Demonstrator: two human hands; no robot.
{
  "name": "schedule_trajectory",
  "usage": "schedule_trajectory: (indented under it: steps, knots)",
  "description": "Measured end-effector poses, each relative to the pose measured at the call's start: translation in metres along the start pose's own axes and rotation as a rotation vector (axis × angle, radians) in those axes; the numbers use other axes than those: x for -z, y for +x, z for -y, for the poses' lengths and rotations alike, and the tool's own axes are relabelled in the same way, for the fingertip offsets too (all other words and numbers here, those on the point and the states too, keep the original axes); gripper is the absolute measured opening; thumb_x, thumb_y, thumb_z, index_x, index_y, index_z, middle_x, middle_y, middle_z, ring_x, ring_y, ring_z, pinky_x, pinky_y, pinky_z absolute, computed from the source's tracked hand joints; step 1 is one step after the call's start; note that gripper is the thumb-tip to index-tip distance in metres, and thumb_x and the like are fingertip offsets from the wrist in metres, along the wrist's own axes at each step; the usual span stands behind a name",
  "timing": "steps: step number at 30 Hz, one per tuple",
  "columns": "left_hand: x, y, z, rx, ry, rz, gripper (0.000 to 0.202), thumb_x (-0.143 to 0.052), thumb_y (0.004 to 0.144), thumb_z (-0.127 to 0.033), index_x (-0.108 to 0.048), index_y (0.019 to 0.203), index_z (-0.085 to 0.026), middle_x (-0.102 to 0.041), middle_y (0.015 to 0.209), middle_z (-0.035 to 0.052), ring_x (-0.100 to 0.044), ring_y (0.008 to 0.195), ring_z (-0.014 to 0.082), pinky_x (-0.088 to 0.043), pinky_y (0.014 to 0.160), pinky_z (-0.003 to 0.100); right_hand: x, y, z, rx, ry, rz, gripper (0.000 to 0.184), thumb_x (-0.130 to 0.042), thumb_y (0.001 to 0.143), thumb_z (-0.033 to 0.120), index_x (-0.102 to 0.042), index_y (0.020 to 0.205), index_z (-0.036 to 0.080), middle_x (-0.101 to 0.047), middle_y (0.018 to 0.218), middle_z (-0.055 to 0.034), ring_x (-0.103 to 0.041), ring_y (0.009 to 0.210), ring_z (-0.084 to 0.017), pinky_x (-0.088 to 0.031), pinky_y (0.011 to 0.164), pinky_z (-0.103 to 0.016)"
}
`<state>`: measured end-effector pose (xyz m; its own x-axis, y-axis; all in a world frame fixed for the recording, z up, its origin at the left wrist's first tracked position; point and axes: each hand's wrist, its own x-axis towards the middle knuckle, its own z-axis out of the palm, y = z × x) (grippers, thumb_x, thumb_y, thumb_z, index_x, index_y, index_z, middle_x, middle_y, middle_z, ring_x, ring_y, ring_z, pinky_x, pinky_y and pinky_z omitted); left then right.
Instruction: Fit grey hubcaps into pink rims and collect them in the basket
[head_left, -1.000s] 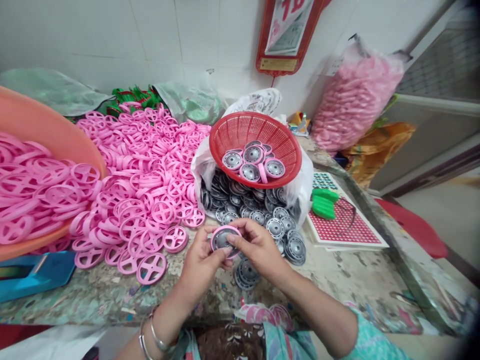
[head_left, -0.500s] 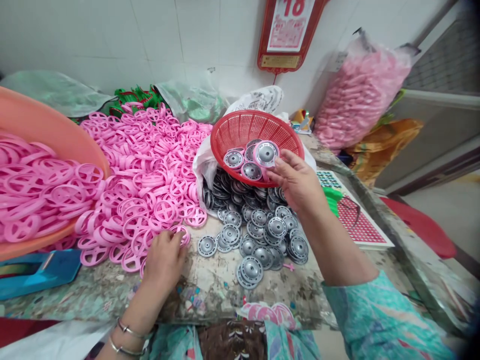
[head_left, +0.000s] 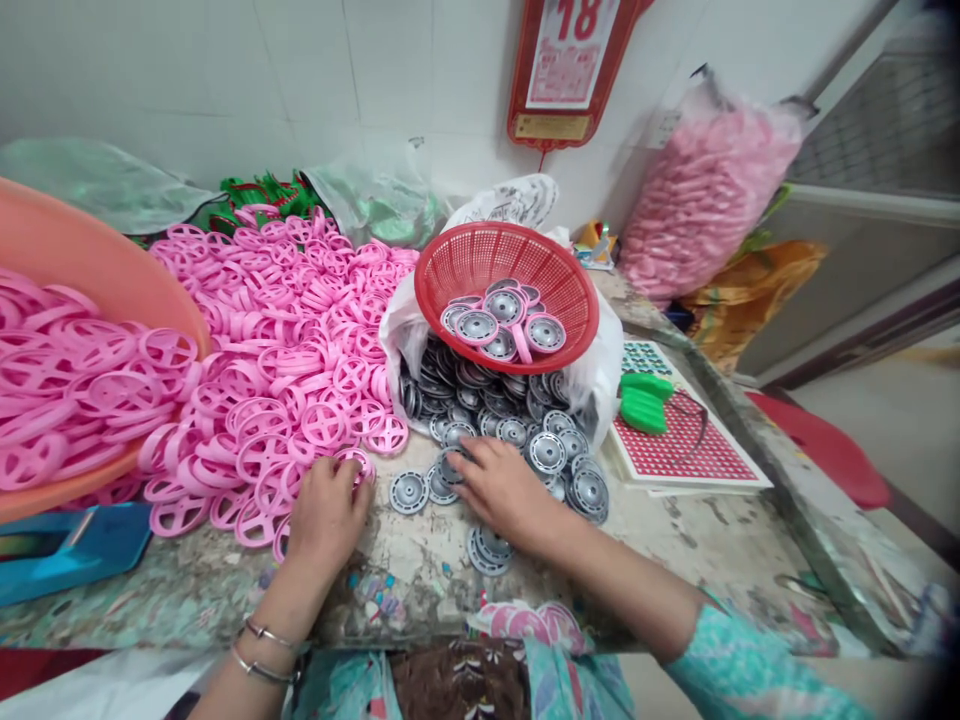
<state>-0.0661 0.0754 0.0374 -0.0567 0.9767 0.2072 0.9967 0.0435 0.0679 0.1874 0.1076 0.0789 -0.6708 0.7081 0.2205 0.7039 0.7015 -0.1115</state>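
Note:
My left hand (head_left: 328,512) rests at the front edge of a heap of pink spoked wheels (head_left: 262,370). Its fingertips are closed on the rim of one pink wheel (head_left: 358,460). My right hand (head_left: 501,487) lies over loose grey wheel covers (head_left: 442,484), its fingers stretched out and touching one; what lies under the palm is hidden. Behind it, more grey covers (head_left: 465,385) spill from a white sack (head_left: 600,365). The red mesh basket (head_left: 450,265) on the sack holds several pink wheels fitted with grey covers (head_left: 505,306).
At the left stands an orange basin (head_left: 169,290) of pink wheels, beside a blue tape dispenser (head_left: 82,550). Right of the covers, a green plastic piece (head_left: 645,403) lies on red-patterned sheets (head_left: 697,450). A bag of pink parts (head_left: 709,190) stands at the back right.
My right hand has let go of a covered pink wheel in the red basket and come down to the grey covers. My left hand stays at the same pink wheel.

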Motion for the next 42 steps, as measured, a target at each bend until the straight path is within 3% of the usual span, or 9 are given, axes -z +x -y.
schedule_trajectory:
  steps: [5, 10, 15, 18, 21, 29, 34, 39, 42]
  knots:
    - [-0.005, -0.001, 0.001, -0.038, -0.071, -0.036, 0.026, -0.043, 0.088, -0.031, -0.065, 0.094, -0.018, -0.057, 0.092, 0.0104, -0.057, 0.087, 0.0242, -0.045, 0.075, 0.034, -0.028, 0.004, 0.010, -0.031, -0.175, 0.078, 0.042, -0.052, 0.089, 0.033, -0.053, 0.125, 0.013, -0.052, 0.130, -0.0207, -0.051, 0.110, -0.030, -0.041, 0.090, -0.044]
    - [-0.003, -0.006, 0.005, 0.020, -0.385, -0.145, 0.025, -0.047, 0.086, -0.031, -0.066, 0.095, -0.017, -0.064, 0.099, 0.0111, -0.059, 0.094, 0.0251, -0.044, 0.086, 0.038, -0.026, 0.004, -0.001, 0.006, -0.155, 0.046, 0.035, -0.040, 0.093, 0.017, -0.053, 0.125, 0.013, -0.061, 0.117, -0.0181, -0.056, 0.102, -0.026, -0.037, 0.095, -0.046]
    - [0.012, -0.005, -0.011, 0.439, -1.195, -0.108, 0.026, -0.064, 0.076, -0.037, -0.065, 0.094, -0.019, -0.068, 0.086, 0.0019, -0.062, 0.077, 0.0178, -0.049, 0.073, 0.030, -0.014, 0.007, -0.008, -0.163, 0.050, -0.087, 0.034, -0.036, 0.093, 0.014, -0.056, 0.120, 0.012, -0.065, 0.090, -0.0117, -0.059, 0.084, -0.022, -0.045, 0.079, -0.035]
    - [0.022, -0.002, -0.031, 0.624, -1.798, 0.066, 0.029, -0.076, 0.065, -0.031, -0.064, 0.087, -0.018, -0.066, 0.074, -0.0025, -0.060, 0.063, 0.0108, -0.049, 0.060, 0.022, -0.007, 0.016, 0.003, -0.234, 0.354, -0.370, 0.030, -0.035, 0.095, 0.019, -0.057, 0.116, 0.016, -0.062, 0.091, -0.0088, -0.058, 0.085, -0.018, -0.046, 0.076, -0.029]
    - [0.029, -0.001, -0.052, 0.694, -2.106, 0.243, 0.031, -0.081, 0.061, -0.022, -0.063, 0.086, -0.016, -0.068, 0.078, -0.0014, -0.062, 0.064, 0.0092, -0.051, 0.059, 0.020, -0.004, 0.025, 0.020, -0.228, 0.551, -0.547, 0.028, -0.037, 0.095, 0.020, -0.057, 0.114, 0.018, -0.060, 0.089, -0.0066, -0.057, 0.084, -0.016, -0.047, 0.075, -0.028]
    - [0.035, -0.006, -0.077, 0.702, -2.261, 0.385, 0.022, -0.075, 0.070, -0.017, -0.063, 0.089, -0.016, -0.069, 0.081, 0.0015, -0.065, 0.069, 0.0120, -0.055, 0.064, 0.024, -0.011, 0.021, 0.031, -0.139, 0.319, -0.541, 0.029, -0.041, 0.093, 0.020, -0.059, 0.115, 0.017, -0.051, 0.087, -0.0085, -0.051, 0.081, -0.019, -0.047, 0.071, -0.032]
    - [0.043, -0.008, -0.080, 0.664, -2.270, 0.390, 0.023, -0.075, 0.070, -0.017, -0.064, 0.091, -0.015, -0.068, 0.082, 0.0008, -0.063, 0.068, 0.0107, -0.054, 0.064, 0.023, 0.000, 0.020, 0.029, -0.215, 0.493, -0.521, 0.025, -0.042, 0.094, 0.025, -0.057, 0.112, 0.019, -0.052, 0.097, -0.0090, -0.052, 0.092, -0.019, -0.047, 0.080, -0.033]
    - [0.054, -0.006, -0.088, 0.562, -2.227, 0.286, 0.028, -0.077, 0.067, -0.020, -0.065, 0.093, -0.018, -0.068, 0.092, 0.0019, -0.064, 0.078, 0.0127, -0.053, 0.069, 0.024, 0.012, 0.021, 0.030, -0.198, 0.620, -0.489, 0.023, -0.041, 0.095, 0.025, -0.056, 0.111, 0.020, -0.053, 0.090, -0.0061, -0.053, 0.085, -0.017, -0.045, 0.074, -0.030]
    - [0.056, -0.002, -0.092, 0.568, -2.155, 0.175, 0.030, -0.080, 0.059, -0.014, -0.066, 0.084, -0.017, -0.068, 0.080, -0.0012, -0.062, 0.068, 0.0089, -0.049, 0.061, 0.017, 0.013, 0.019, 0.035, -0.156, 0.618, -0.484, 0.022, -0.042, 0.094, 0.023, -0.055, 0.111, 0.019, -0.052, 0.090, -0.0059, -0.052, 0.084, -0.017, -0.044, 0.073, -0.030]
